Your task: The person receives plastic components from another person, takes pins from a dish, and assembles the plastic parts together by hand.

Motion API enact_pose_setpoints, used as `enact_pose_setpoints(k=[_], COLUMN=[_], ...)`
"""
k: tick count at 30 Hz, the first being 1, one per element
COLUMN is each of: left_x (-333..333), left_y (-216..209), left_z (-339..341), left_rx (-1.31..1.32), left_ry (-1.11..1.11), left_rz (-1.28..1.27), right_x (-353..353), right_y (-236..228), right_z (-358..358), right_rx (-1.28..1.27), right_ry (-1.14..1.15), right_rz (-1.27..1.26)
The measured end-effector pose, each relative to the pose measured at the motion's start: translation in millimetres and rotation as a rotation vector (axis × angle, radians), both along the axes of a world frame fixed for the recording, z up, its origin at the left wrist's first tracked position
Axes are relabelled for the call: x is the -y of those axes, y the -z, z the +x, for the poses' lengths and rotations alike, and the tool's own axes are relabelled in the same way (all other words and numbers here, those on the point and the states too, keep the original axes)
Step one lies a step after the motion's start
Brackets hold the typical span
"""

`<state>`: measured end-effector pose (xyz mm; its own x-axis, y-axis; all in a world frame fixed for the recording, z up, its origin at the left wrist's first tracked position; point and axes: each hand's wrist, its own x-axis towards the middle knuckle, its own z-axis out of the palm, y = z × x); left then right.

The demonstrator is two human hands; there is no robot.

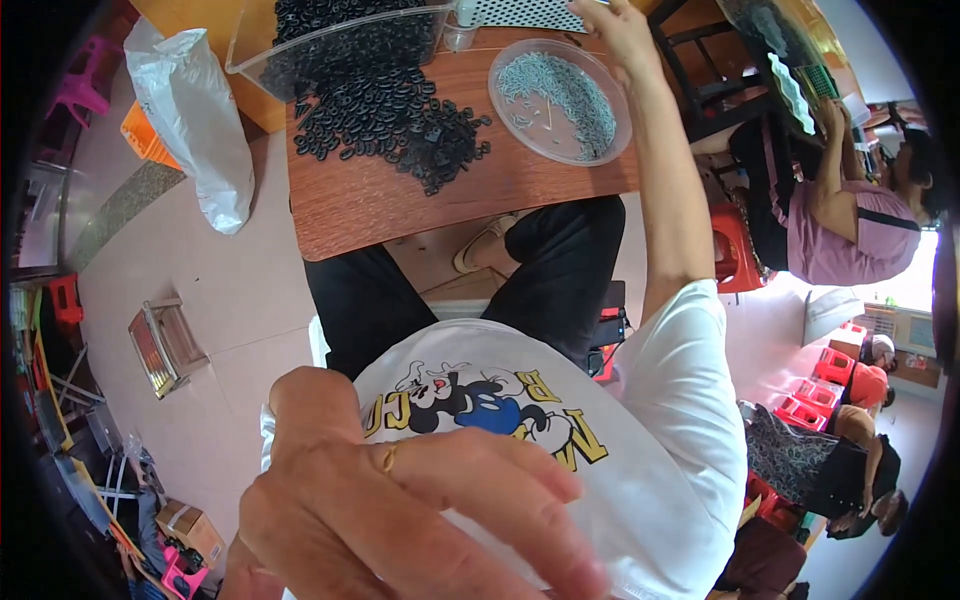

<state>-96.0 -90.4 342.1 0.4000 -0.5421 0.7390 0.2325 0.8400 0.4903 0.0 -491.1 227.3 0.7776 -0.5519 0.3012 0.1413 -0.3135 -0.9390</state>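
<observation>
Tub (340,35) of black pieces (345,12), dish (560,143) of grey pieces (578,88); left hand (370,510) spread, right hand (620,35) at dotted panel (520,14), grip unclear

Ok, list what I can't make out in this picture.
All in the head view:
- Palm of the left hand: hidden by the back of that hand.
- White dotted board: cut off by the upper edge; whether the right hand grips it is unclear.
- Clear bin: far side cut off by the upper edge.
- Grey pieces: too small for exact shape.

Bare tabletop (465,85) separates black pile (390,130) from tub (560,137).
</observation>
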Motion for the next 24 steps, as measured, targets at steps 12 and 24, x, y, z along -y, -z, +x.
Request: enact_pose_setpoints(k=[12,24], left_x=[-6.9,16.3], left_y=[11.3,115.7], left_z=[19.4,60.3], left_rx=[-0.035,-0.532], left_ry=[0.385,-0.049], left_rz=[0.094,0.19], right_x=[-56.2,-51.0], right_y=[103.7,100.7], right_z=[-47.0,-47.2], right_rx=[-0.493,-0.58], right_ry=[0.045,-0.037], right_rz=[-0.882,-0.931])
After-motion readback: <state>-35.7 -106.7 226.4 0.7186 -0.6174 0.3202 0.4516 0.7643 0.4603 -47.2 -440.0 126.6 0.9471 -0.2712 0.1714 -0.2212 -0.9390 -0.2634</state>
